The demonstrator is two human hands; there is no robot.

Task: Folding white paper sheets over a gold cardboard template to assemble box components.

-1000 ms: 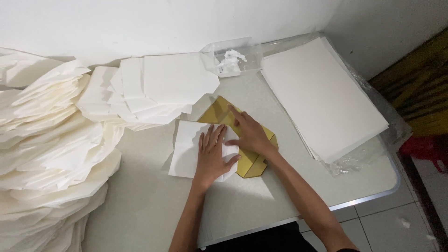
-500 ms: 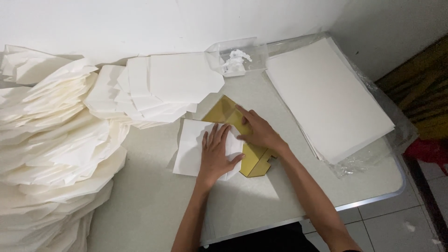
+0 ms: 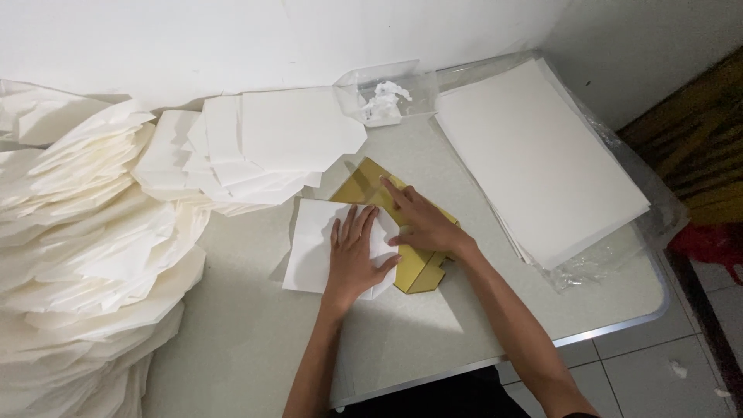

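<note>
A person folds a white paper sheet (image 3: 317,244) around a gold card template (image 3: 371,190) on a grey table (image 3: 433,325). The fold appears partly made, with much of the gold card uncovered. The left hand (image 3: 354,259) lies flat, fingers spread, on the sheet; the right hand (image 3: 422,220) presses open on the card just beside it. Folded white pieces (image 3: 271,147) lie stacked behind, flat sheets (image 3: 534,155) to the right.
</note>
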